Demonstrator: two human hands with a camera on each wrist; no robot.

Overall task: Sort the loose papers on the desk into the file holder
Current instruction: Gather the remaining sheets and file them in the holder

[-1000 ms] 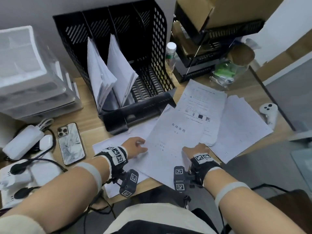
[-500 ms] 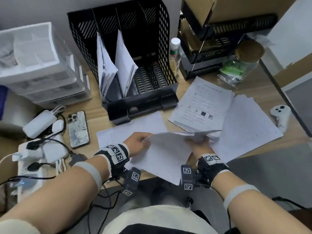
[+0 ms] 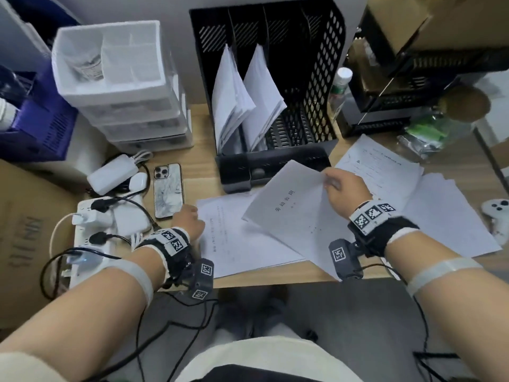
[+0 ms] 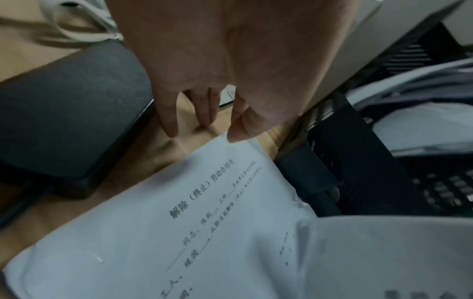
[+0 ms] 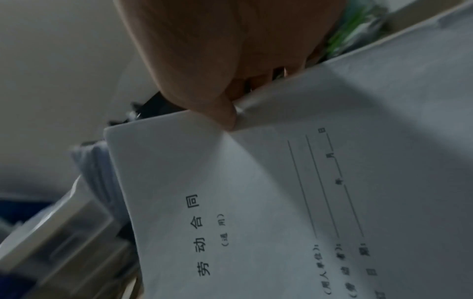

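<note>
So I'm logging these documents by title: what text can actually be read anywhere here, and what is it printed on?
"劳动合同" and below it "(通用)": sheet pinched in the right hand.
"解除(终止)劳动合同书": sheet flat on the desk by the left hand.
Form lines on both sheets: too small or blurred to read.
Cardboard box lettering, upside down: unreadable.
Wristband markers: square codes, no words.

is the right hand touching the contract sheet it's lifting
Touching. The right wrist view shows the right hand pinching the contract sheet at its top edge, thumb pressed on the paper.
</note>
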